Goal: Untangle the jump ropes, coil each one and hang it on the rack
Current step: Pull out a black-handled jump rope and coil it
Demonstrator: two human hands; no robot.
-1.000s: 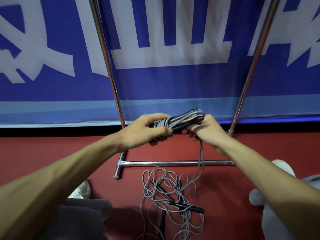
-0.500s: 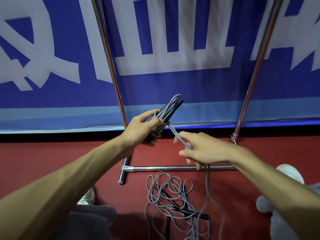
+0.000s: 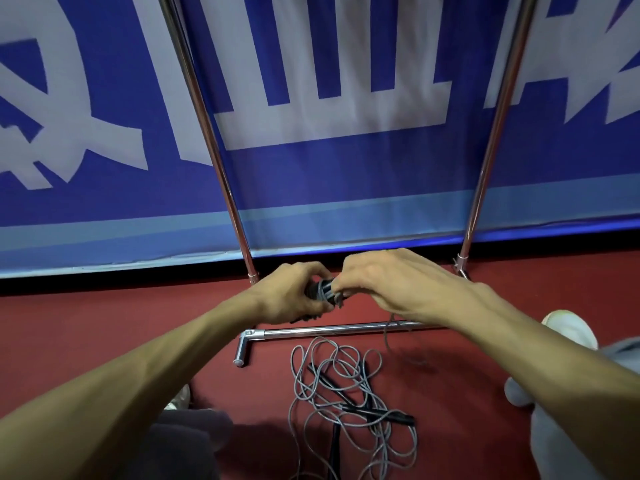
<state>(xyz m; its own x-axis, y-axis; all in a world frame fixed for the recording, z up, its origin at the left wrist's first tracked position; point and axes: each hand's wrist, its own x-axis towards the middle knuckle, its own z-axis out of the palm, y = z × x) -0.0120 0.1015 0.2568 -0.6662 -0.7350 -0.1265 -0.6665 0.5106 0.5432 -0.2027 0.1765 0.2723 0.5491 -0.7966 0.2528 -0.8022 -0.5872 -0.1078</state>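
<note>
The left hand [image 3: 291, 297] curls round a tight grey-and-black coiled jump rope [image 3: 323, 289], and the right hand [image 3: 384, 282] pinches its strand just beside. Half a second ago the hands were apart and the coil was tipped up. Below, past the rack [image 3: 329, 330], the tangled ropes [image 3: 346, 393] sprawl on the red floor [image 3: 467, 358], which shows on either side.

- That coiled jump rope [image 3: 323, 289] is mostly buried between left hand [image 3: 291, 296] and right hand [image 3: 384, 282].
- The rack [image 3: 204, 109] uprights run off the top edge.
- The tangled ropes [image 3: 346, 393] spill past the bottom edge.
</note>
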